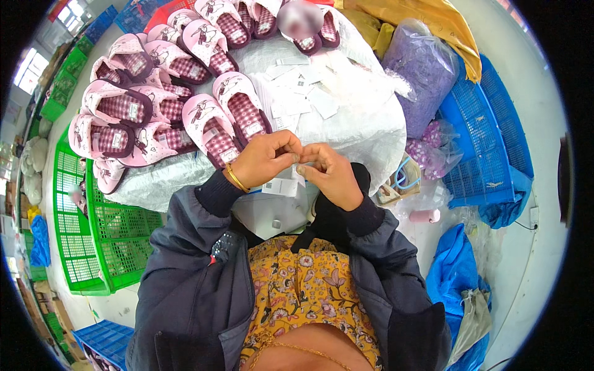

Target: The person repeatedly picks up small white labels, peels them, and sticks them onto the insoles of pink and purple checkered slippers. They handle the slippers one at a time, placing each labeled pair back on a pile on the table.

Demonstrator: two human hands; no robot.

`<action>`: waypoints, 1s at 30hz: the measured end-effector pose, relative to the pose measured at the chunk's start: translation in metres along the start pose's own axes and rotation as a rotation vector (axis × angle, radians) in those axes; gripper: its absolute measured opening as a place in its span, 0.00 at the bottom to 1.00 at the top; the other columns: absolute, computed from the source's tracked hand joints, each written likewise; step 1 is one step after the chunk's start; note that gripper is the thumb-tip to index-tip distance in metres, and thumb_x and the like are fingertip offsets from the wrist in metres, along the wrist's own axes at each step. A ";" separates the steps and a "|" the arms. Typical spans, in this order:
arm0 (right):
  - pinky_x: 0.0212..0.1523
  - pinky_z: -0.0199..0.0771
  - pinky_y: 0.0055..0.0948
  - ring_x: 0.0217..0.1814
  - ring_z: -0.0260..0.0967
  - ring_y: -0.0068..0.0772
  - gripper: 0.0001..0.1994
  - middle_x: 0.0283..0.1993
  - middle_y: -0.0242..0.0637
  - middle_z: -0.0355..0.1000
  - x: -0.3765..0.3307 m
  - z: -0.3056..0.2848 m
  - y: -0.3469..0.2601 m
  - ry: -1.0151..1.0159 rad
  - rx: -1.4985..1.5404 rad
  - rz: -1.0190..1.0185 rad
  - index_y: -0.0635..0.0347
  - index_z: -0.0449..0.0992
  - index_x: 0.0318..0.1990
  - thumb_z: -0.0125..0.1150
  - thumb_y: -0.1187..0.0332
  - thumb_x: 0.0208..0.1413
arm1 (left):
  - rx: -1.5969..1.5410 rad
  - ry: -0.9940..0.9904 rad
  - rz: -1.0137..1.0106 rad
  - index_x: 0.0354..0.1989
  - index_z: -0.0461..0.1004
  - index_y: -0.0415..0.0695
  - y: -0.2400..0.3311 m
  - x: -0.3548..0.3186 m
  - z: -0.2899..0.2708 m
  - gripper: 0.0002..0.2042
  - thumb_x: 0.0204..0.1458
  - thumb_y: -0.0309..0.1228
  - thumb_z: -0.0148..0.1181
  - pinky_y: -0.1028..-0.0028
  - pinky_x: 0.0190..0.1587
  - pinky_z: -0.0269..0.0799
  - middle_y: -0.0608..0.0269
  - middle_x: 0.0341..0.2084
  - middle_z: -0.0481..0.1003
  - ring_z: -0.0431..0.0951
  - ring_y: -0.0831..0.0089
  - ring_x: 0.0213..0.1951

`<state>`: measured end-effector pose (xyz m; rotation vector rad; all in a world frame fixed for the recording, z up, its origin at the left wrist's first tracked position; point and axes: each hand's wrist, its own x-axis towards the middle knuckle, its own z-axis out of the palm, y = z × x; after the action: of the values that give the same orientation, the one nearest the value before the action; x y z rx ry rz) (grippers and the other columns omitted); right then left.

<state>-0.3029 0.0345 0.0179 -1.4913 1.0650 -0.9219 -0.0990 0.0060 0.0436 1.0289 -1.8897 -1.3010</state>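
Note:
My left hand (265, 157), with a gold bangle on the wrist, and my right hand (329, 172) meet fingertip to fingertip just above my chest. Together they pinch a small white tag (297, 162), mostly hidden by the fingers. A white paper label (279, 186) lies right under my hands on the white sheet (365, 123). Just beyond my left hand lies a pair of pink slippers (228, 117) with checked insoles. Several loose white tags (297, 93) are scattered on the sheet beyond my hands.
Several more pink slippers (133, 105) are piled at the far left of the sheet. Green crates (93, 235) stand at left, blue crates (489, 142) at right. A purple bag (421, 68) and a yellow cloth (427, 18) lie far right. A pink spool (424, 216) rests on the floor.

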 end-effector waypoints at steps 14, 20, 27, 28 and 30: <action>0.37 0.67 0.18 0.35 0.64 0.13 0.06 0.33 0.25 0.71 0.005 -0.023 0.057 -0.014 0.135 0.115 0.65 0.75 0.40 0.62 0.72 0.58 | 0.606 0.111 0.077 0.39 0.78 0.38 -0.023 0.095 -0.062 0.08 0.52 0.27 0.59 0.72 0.39 0.72 0.56 0.31 0.77 0.78 0.68 0.33; 0.38 0.67 0.18 0.35 0.64 0.13 0.06 0.34 0.25 0.71 0.010 -0.029 0.074 0.007 0.202 0.122 0.65 0.75 0.39 0.62 0.72 0.59 | 0.919 0.003 -0.014 0.45 0.79 0.45 -0.063 0.183 -0.076 0.17 0.45 0.36 0.65 0.65 0.38 0.72 0.54 0.28 0.77 0.77 0.58 0.33; 0.38 0.67 0.19 0.35 0.64 0.15 0.06 0.34 0.25 0.72 0.007 -0.046 0.092 0.028 0.185 0.138 0.66 0.75 0.39 0.61 0.72 0.59 | 0.948 -0.108 -0.072 0.45 0.78 0.48 -0.088 0.209 -0.078 0.21 0.41 0.40 0.69 0.63 0.41 0.72 0.53 0.33 0.77 0.77 0.57 0.37; 0.38 0.67 0.20 0.35 0.64 0.15 0.06 0.33 0.25 0.72 0.006 -0.046 0.092 0.025 0.211 0.167 0.65 0.76 0.39 0.61 0.72 0.59 | 0.959 -0.109 -0.074 0.45 0.78 0.47 -0.085 0.208 -0.077 0.20 0.41 0.39 0.69 0.64 0.42 0.72 0.53 0.33 0.76 0.77 0.58 0.38; 0.38 0.67 0.20 0.35 0.64 0.15 0.06 0.33 0.25 0.72 0.008 -0.049 0.093 0.018 0.223 0.189 0.65 0.76 0.39 0.61 0.72 0.59 | 0.969 -0.090 -0.086 0.44 0.78 0.47 -0.077 0.212 -0.080 0.19 0.42 0.39 0.68 0.64 0.42 0.71 0.53 0.33 0.76 0.77 0.58 0.38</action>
<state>-0.3605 0.0060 -0.0657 -1.1797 1.0595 -0.8903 -0.1212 -0.2297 0.0090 1.5185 -2.6274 -0.4028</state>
